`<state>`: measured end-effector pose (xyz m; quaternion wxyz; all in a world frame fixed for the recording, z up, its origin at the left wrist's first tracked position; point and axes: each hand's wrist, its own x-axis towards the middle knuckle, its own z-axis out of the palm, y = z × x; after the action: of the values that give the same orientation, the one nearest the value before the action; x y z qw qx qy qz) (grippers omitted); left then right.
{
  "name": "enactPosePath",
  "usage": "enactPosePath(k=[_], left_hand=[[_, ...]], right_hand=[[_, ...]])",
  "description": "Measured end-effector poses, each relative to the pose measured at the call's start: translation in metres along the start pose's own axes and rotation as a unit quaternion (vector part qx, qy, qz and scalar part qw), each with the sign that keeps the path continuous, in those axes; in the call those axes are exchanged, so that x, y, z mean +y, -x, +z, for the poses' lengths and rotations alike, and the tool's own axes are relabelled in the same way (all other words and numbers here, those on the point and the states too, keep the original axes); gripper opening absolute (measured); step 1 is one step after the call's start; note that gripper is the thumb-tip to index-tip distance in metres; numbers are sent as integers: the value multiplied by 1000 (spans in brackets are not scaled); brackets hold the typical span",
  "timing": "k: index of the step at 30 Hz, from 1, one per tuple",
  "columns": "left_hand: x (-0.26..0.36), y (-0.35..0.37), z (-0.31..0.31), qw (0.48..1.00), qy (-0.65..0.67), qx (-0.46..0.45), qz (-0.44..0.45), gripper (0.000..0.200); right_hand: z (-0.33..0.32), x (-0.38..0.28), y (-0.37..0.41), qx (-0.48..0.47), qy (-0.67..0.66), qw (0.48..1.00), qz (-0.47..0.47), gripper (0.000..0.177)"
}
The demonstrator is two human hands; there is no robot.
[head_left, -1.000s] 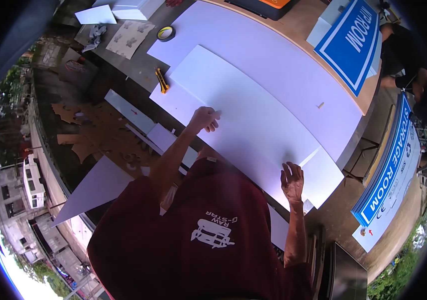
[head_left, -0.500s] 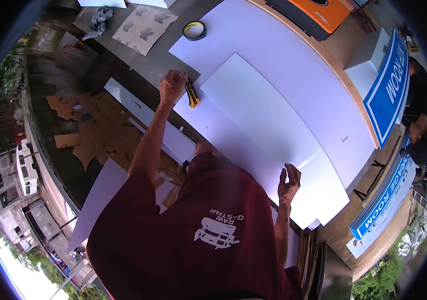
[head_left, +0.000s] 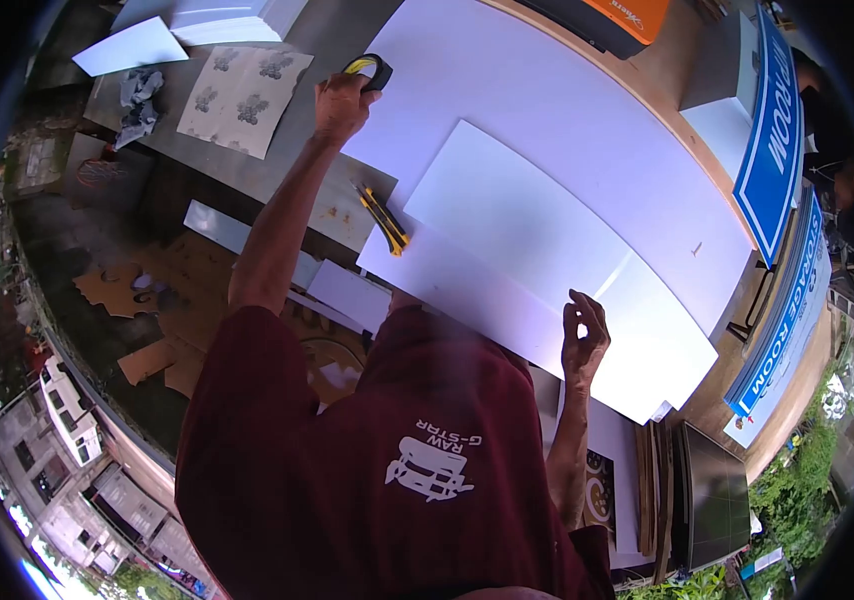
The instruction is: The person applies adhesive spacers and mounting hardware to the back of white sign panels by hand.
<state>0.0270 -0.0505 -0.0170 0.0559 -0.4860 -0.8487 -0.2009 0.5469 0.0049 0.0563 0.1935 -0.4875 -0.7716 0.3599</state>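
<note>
My left hand [head_left: 343,108] grips a roll of black and yellow tape [head_left: 379,72], raised on its edge at the white sheet's far left corner. Below it, a yellow and black utility knife [head_left: 384,219] lies across the sheet's edge. A smaller white panel [head_left: 537,235] rests on the large white sheet [head_left: 517,80]. Over the near edge of this panel is my right hand [head_left: 585,338], thumb and index finger curled together in a ring. Whether anything tiny sits between those fingertips is too small to tell.
Patterned paper [head_left: 245,100] and crumpled plastic [head_left: 139,104] lie at the upper left. An orange case [head_left: 632,18] stands at the back. Blue signs [head_left: 775,140] lean along the right side, with a person [head_left: 842,180] beyond. Cardboard scraps [head_left: 122,290] lie lower left.
My left hand has moved up from beside the knife and taken hold of the tape roll. The fingers of my right hand have come together. The whole view has shifted somewhat.
</note>
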Motion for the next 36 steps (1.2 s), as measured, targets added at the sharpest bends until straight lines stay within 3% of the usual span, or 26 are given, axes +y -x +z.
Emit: enactPosePath(k=[2, 4, 6, 10, 11, 15, 21, 25, 28, 32, 36], left_hand=[[20, 11, -17, 985, 166, -44, 0, 26], [72, 32, -52, 971, 230, -45, 51, 25], [107, 55, -72, 971, 171, -1, 168, 26], [158, 83, -99, 967, 166, -56, 183, 25], [165, 86, -105, 967, 160, -101, 171, 25], [179, 96, -104, 966, 153, -91, 188, 25], [166, 89, -93, 964, 152, -104, 191, 29], [149, 69, -98, 942, 239, -222, 79, 36], [127, 48, -110, 931, 226, -279, 64, 38], [75, 21, -102, 836, 371, -404, -13, 34], [51, -1, -116, 801, 333, -497, -17, 36]], right_hand=[[7, -32, -22, 6, -59, 998, 12, 22], [21, -57, -46, -3, -91, 995, -41, 25], [33, -86, -70, -23, -127, 988, -79, 32], [60, -113, -94, -80, -195, 969, -130, 48], [67, -114, -96, -74, -216, 960, -161, 47], [79, -113, -91, -56, -198, 959, -194, 39], [89, -116, -85, -22, -190, 973, -132, 19], [102, -133, -93, 15, -169, 978, -123, 13], [121, -147, -97, 25, -138, 983, -115, 12], [140, -172, -98, 38, -173, 984, -17, 10], [163, -177, -95, 91, -163, 982, -1, 9]])
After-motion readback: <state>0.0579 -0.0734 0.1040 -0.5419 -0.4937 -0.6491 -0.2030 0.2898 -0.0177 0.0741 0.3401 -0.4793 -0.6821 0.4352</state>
